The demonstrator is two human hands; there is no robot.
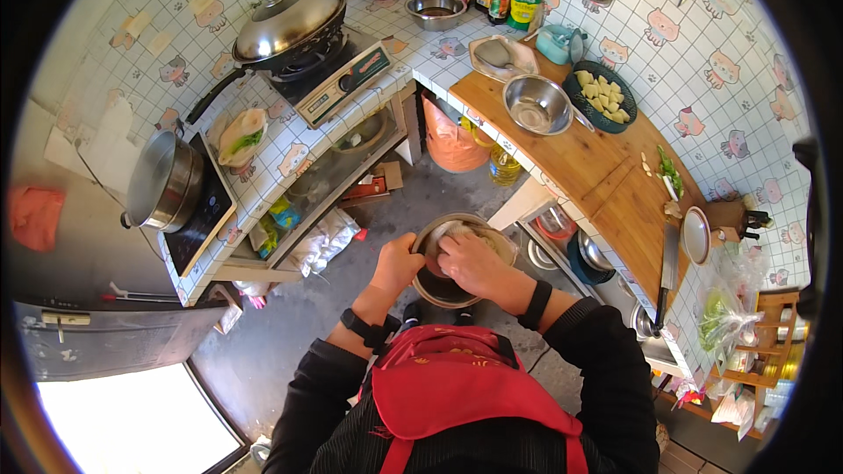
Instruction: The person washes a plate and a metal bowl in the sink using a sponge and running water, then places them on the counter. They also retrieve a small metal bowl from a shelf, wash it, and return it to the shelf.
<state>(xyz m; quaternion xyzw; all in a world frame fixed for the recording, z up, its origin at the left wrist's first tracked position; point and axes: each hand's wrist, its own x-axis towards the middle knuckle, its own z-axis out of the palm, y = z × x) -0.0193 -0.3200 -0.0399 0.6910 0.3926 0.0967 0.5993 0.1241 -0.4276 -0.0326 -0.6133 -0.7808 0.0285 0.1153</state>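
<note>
A round metal bowl (pixel 435 291) is held above the floor in front of my red apron (pixel 461 385). My left hand (pixel 400 262) grips its left rim, thumb on top. My right hand (pixel 471 262) reaches into the bowl from the right, fingers bent down among pale contents (pixel 489 237). A thin translucent edge like plastic film (pixel 506 251) shows at the bowl's right side. The right fingertips are partly hidden, and I cannot tell whether they hold anything.
A lidded wok (pixel 290 23) sits on a gas stove at the left; a steel pot (pixel 164 178) stands on a black cooktop. On the wooden board (pixel 586 164) are a steel bowl (pixel 537 105), cut potatoes in a basket (pixel 600 95) and a cleaver (pixel 668 263). An orange bucket (pixel 448 135) stands below.
</note>
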